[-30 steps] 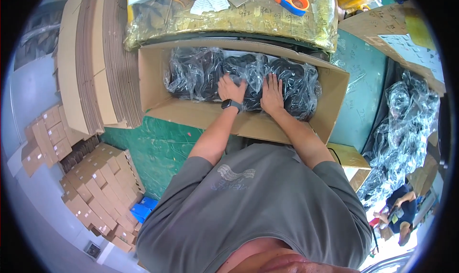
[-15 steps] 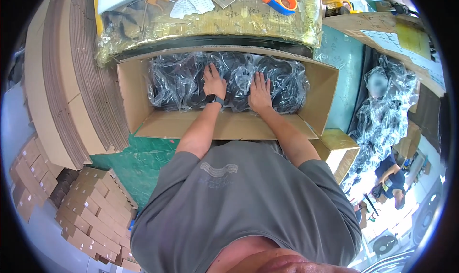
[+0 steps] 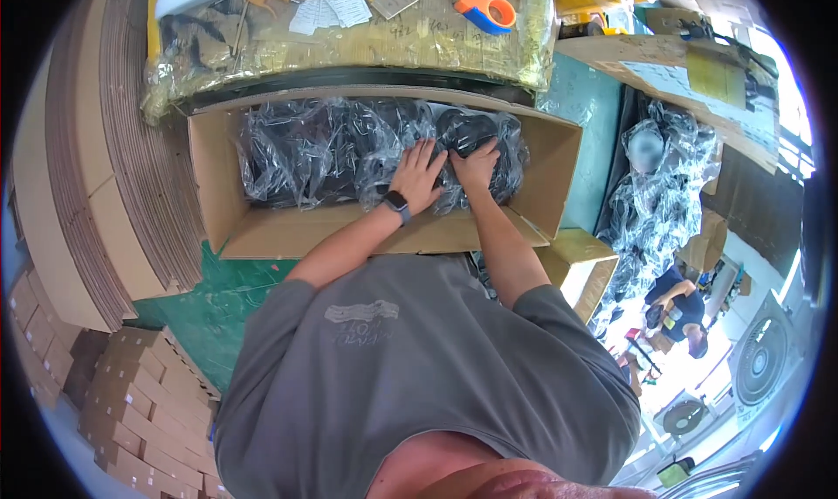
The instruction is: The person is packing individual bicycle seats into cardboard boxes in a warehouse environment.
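- One open cardboard box point(image 3: 262, 228), holding plastic-wrapped black goods point(image 3: 323, 154); number of pieces inside cannot be told.
- Two hands in the box: left hand point(image 3: 417, 174), right hand point(image 3: 476, 163).
- One wristwatch point(image 3: 397, 206).
- One orange-and-blue tape dispenser point(image 3: 485, 12).
- Two stacks of flat cardboard sheets point(image 3: 105, 150).
- Many small cartons point(image 3: 131, 420), piled lower left; too many to count.
- One other person point(image 3: 681, 311), at right.

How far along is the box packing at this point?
Done: black goods in clear plastic bags already fill the open cardboard box. In hand: left hand and right hand press on the bags at the box's right side. Left: flaps open, unsealed; tape dispenser lies unused on the bench.
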Demonstrator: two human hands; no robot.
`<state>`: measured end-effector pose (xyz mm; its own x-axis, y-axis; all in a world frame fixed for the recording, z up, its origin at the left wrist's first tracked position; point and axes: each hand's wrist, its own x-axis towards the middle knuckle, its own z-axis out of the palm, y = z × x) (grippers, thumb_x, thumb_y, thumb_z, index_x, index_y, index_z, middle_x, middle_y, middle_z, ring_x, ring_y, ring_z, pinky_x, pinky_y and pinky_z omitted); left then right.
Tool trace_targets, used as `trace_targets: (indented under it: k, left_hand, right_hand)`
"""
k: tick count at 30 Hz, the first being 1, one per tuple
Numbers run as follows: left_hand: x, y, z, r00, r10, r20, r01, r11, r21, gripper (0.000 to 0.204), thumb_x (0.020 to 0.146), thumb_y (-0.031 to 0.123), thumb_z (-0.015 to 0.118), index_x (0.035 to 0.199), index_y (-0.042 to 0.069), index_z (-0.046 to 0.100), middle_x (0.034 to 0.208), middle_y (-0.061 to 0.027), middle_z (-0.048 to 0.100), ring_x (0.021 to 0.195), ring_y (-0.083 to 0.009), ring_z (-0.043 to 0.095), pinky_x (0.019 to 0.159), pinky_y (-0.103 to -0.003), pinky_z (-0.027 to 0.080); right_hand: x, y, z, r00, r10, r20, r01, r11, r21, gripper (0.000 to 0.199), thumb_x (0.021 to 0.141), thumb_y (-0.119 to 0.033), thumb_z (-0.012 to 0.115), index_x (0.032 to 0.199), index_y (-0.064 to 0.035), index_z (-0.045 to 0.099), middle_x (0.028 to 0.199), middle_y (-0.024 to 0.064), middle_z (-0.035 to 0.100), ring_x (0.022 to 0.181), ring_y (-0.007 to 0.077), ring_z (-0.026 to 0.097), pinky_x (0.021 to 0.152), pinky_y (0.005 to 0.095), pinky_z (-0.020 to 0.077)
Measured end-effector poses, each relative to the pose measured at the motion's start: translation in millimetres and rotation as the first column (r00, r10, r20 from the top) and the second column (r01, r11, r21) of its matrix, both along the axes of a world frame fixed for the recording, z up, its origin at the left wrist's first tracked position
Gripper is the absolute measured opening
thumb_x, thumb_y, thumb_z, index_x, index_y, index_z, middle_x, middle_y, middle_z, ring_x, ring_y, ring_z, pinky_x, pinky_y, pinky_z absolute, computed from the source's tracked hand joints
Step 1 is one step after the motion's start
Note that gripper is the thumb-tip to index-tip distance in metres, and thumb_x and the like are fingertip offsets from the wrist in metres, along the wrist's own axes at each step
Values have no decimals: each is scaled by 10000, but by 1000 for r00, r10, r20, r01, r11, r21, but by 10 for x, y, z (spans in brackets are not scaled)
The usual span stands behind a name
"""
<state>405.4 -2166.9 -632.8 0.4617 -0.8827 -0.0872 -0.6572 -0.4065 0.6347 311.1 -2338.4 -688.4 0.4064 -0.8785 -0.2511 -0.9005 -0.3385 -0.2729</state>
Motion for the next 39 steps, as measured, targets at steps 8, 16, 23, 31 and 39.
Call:
trace_targets:
  k: [8, 16, 23, 31, 39]
  left_hand:
    - [-143, -58, -501, 989, -133, 57, 113, 957, 268, 878, 786, 469, 844, 1564, 264, 491, 1723, -180, 242, 1624, -388, 113, 1262, -687, 103]
    - [162, 46, 161, 1000, 31, -7, -30, 999, 43, 851, 822, 486, 774, 1555, 164, 488, 1605, -226, 435, 1543, -446, 319, 1213, -697, 244]
    - [2329, 3557, 804, 183, 863, 470, -982, 134, 136, 810, 1005, 661, 501, 1378, -51, 603, 1369, -296, 635, 1255, -454, 611, 1042, -581, 451]
    - [1354, 2252, -128, 727, 673, 134, -571, 485, 663, 1304, 785, 937, 531, 1715, 145, 76, 1741, -295, -107, 1615, -458, -134, 1250, -689, 70]
    - [1376, 3165, 927, 817, -123, -563, 421, 795, 437, 1445, 718, 678, 863, 1612, -154, 89, 1684, -378, 178, 1574, -466, 244, 1301, -426, 231]
  right_hand:
    - [-7, -250, -117, 974, 227, 10, -227, 974, 5, 1101, 707, -396, 873, 1626, -59, 369, 1281, 311, 454, 1180, 514, 559, 1055, 495, 506]
    - [-163, -1302, 1469, 922, 302, 242, -228, 929, -291, 497, 902, -347, 789, 1225, 16, 686, 1006, 241, 713, 980, 447, 673, 912, 500, 540]
    - [-743, -1436, 723, 871, -350, 344, 50, 760, 648, 972, 1030, -698, 477, 1634, 34, 270, 1670, 280, 328, 1525, 368, 346, 1250, 426, 293]
    - [-141, -458, -177, 934, -21, -357, 64, 992, 109, 1261, 788, -976, 483, 1716, -213, 102, 1679, 412, -132, 1572, 584, -92, 1233, 716, 54]
    - [-1174, -425, 1570, 541, 838, -72, -345, 300, 889, 1200, 791, -721, 788, 1661, -54, 300, 1728, 245, 210, 1614, 403, 169, 1318, 466, 165]
